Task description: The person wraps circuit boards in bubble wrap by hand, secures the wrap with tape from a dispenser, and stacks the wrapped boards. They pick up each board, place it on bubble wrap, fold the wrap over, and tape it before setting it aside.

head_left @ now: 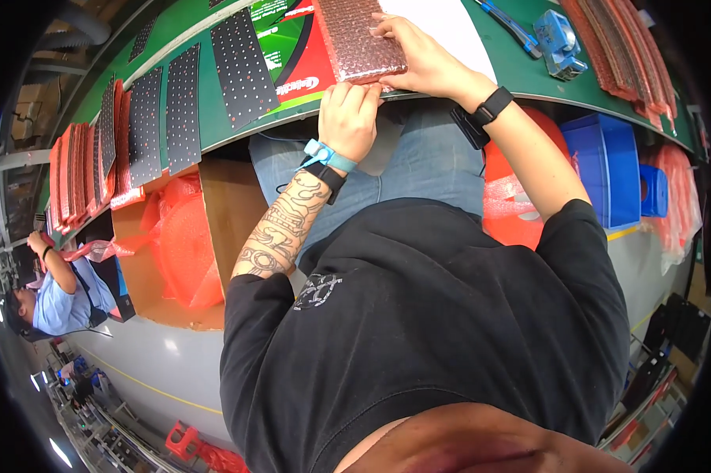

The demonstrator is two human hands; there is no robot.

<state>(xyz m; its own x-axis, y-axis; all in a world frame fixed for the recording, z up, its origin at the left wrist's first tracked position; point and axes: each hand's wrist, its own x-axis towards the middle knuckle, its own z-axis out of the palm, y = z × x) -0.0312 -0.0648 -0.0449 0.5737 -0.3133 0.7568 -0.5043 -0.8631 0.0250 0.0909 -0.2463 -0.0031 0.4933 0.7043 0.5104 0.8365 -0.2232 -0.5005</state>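
Note:
A flat panel wrapped in reddish bubble wrap [361, 39] lies at the table's near edge, directly ahead of me. My left hand [349, 118] has its fingers curled in and pinches the near edge of the wrap. Along the package's right side, my right hand [426, 59] grips it, fingers over the top and thumb at the near corner. Beneath and left of the package is a red and green printed sheet [296, 47], with a white sheet [462, 35] to its right. What exactly the wrap encloses is hidden.
Black perforated panels [245, 67] and a stack of red-wrapped panels [76, 173] line the left. A blue cutter [511, 30], tape dispenser [558, 46] and more wrapped panels [619, 55] sit right. Below stand a carton [233, 197] with bubble wrap and blue bins [603, 169]. A co-worker [64, 292] is far left.

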